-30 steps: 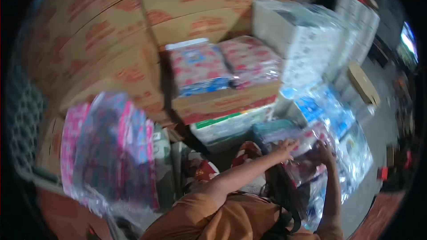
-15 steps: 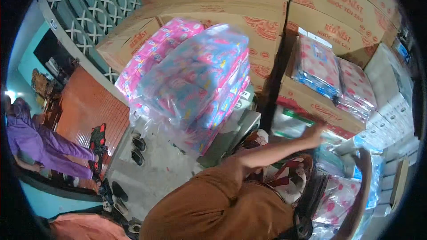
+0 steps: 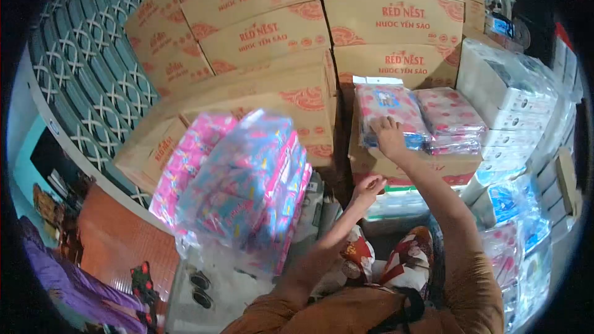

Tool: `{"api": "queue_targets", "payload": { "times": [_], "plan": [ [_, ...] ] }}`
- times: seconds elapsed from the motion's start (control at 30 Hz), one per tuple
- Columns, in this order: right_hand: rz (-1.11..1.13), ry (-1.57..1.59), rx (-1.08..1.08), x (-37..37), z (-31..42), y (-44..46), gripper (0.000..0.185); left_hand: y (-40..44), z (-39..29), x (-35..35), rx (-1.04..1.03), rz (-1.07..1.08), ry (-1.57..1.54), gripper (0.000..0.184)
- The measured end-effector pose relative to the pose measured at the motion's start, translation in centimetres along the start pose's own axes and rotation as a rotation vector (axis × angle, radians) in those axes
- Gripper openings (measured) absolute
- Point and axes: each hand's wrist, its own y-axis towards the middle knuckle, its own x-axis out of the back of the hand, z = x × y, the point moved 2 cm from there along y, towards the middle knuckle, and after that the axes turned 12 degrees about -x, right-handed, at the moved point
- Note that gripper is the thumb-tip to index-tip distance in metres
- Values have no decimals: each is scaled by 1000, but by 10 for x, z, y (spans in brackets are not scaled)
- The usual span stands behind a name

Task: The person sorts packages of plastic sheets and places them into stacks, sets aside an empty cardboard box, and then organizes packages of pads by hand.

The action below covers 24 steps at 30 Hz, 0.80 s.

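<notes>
atop the carton [image 3: 458, 162], the right hand [image 3: 388, 133] touches a spotted packet [image 3: 403, 108], grip unclear, apparently handling it, the left hand [image 3: 369, 190] loosely curled apart; lifting would need a firm hold.

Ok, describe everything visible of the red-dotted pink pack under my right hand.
The red-dotted pink pack is flat and rectangular, in what looks like glossy clear plastic, with a white strip across its far edge and a blue label. Blue shows along its near edge. It lies above a brown cardboard carton, left of a similar dotted pack; the right hand appears to touch it.
</notes>
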Motion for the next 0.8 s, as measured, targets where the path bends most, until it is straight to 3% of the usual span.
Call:
{"api": "queue_targets", "payload": {
  "times": [0.07,0.13,0.23,0.3,0.37,0.43,0.5,0.53,0.57,0.63,0.67,0.73,0.8],
  "plan": [
    [39,35,-15,-3,-8,5,27,-2,-3,7,92,-102,-256,36],
    [87,67,-20,-11,-19,7,24,5,8,12,56,-97,-275,35],
    [72,112,15,-14,-27,3,20,4,4,18,183,-118,-408,43],
    [73,279,105,36,-5,-16,21,3,6,20,201,-76,-640,48],
    [125,244,208,63,13,-41,23,6,11,27,218,29,-852,59],
    [164,333,180,79,22,-70,24,4,-2,33,204,135,-1033,65],
    [153,502,265,98,27,-94,27,10,4,36,128,138,-1100,63],
    [211,476,176,100,28,-106,24,8,-14,31,61,146,-1139,48],
    [223,470,174,105,24,-109,24,13,-7,29,69,142,-1150,48],
    [336,716,313,124,21,-116,21,19,19,33,68,68,-889,31],
    [261,746,212,128,17,-117,18,14,14,34,162,13,-820,27],
    [254,776,-22,116,-13,-113,21,3,1,27,46,6,-781,26],
    [399,938,-370,72,-60,-112,25,-1,2,26,43,56,-862,31]
  ]
}}
